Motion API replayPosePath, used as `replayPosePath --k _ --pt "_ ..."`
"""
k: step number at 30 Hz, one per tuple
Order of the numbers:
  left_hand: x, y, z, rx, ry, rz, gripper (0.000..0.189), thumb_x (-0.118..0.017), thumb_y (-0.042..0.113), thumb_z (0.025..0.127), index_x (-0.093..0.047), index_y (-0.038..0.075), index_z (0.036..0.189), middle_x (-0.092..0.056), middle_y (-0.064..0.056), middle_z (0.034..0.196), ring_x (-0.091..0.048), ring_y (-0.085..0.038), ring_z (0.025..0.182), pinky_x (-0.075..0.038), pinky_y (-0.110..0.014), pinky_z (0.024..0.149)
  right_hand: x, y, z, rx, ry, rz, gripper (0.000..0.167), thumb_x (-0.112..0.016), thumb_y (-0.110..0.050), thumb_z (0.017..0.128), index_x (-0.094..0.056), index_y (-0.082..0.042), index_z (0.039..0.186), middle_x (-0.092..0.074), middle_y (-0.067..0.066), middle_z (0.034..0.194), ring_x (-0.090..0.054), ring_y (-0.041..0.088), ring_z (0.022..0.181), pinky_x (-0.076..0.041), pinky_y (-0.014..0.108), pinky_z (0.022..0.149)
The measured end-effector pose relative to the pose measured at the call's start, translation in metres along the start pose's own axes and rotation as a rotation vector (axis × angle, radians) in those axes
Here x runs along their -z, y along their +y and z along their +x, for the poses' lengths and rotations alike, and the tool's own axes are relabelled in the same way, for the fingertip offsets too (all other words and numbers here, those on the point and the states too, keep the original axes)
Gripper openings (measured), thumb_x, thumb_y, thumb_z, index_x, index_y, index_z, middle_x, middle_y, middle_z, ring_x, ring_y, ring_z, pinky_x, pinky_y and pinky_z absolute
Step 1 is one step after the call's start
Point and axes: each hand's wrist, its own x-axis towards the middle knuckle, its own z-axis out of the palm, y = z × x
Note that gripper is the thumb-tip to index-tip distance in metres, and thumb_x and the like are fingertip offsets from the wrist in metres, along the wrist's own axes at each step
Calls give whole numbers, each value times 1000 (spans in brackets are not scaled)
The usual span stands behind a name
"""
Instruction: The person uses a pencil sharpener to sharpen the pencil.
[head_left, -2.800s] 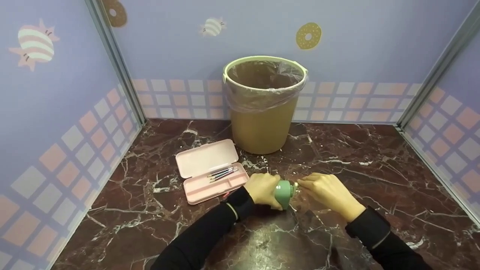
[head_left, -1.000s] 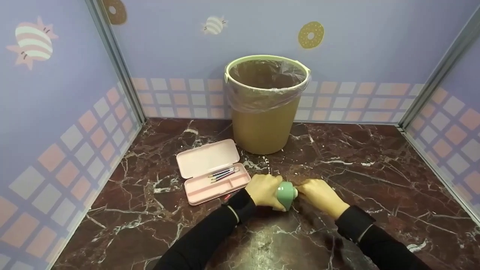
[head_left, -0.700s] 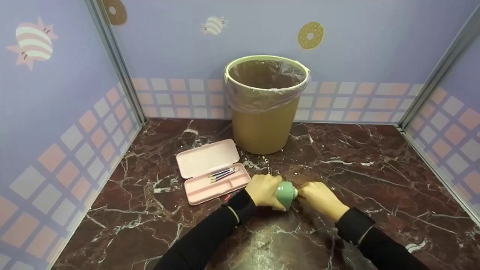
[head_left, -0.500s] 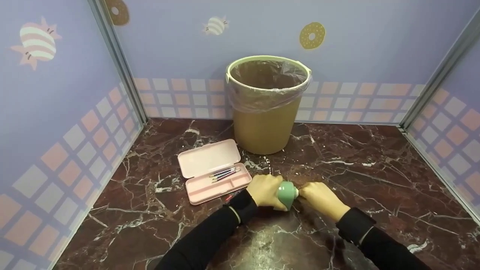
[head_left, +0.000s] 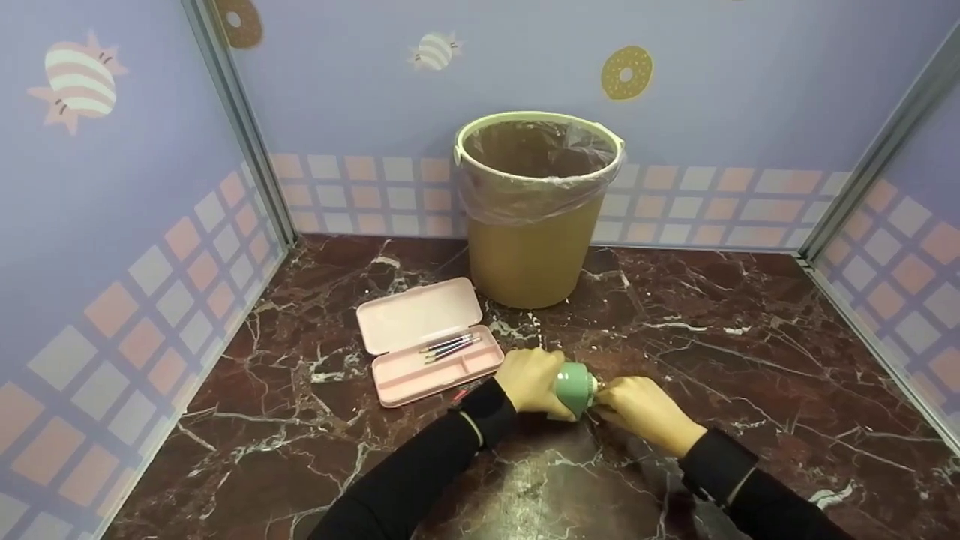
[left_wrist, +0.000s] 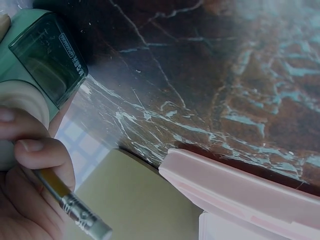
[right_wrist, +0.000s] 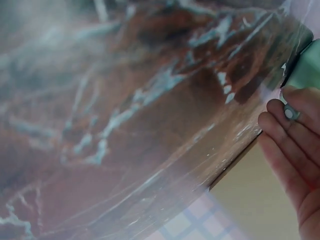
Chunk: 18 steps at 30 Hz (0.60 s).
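My left hand (head_left: pixel 531 380) grips a green pencil sharpener (head_left: pixel 572 386) on the table. In the left wrist view its dark clear shavings window shows, and a pencil (left_wrist: pixel 75 207) sticks out between the curled fingers at the cream front, eraser end outward. On the sharpener's right side, my right hand (head_left: pixel 643 409) pinches the crank; the right wrist view shows the small grey end of the crank handle (right_wrist: pixel 290 113) between the fingers. Left of the sharpener lies an opened pink pencil case (head_left: pixel 416 382) with several pencils (head_left: pixel 450 347) in it. The pencil's tip is hidden.
Behind stands a tan trash bin (head_left: pixel 525 255) lined with a clear bag, close to the back wall. A small red-marked item (head_left: pixel 459 394) lies partly hidden by the left wrist. Patterned panels enclose the marble table (head_left: pixel 712 352) at the back and both sides.
My right hand has shifted around the crank, from higher up beside the sharpener to slightly lower now. The left hand and sharpener have stayed almost in place.
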Motion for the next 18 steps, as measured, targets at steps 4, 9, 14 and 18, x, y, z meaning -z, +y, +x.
replayPosePath --k 4,9,14,18 --pt "1 1 0 4 -11 -8 65 -91 64 57 -67 17 96 -73 1 84 -67 -16 71 -51 -32 57 1 -3 -3 19 12 2 11 -85 -13 78 -77 -15 85 -78 -1 80 -71 15 66 -58 33 63" --pt "1 0 0 13 -14 -6 64 -91 63 57 -67 17 95 -73 1 83 -67 -16 71 -51 -33 57 4 -8 -5 38 32 -8 11 -85 -12 76 -75 -16 81 -76 -3 77 -69 13 64 -56 32 61" --pt "2 0 2 14 -24 -10 63 -92 61 57 -68 17 95 -73 1 84 -68 -17 72 -51 -34 57 10 -11 -7 43 42 -23 19 -84 -9 73 -67 -17 69 -66 -5 65 -60 10 56 -50 30 54" --pt "3 2 3 24 -42 -10 64 -93 60 56 -68 17 96 -74 1 85 -69 -17 73 -52 -35 58 14 -14 -9 63 63 -30 23 -83 -9 72 -63 -17 66 -61 -6 62 -53 8 53 -45 28 51"
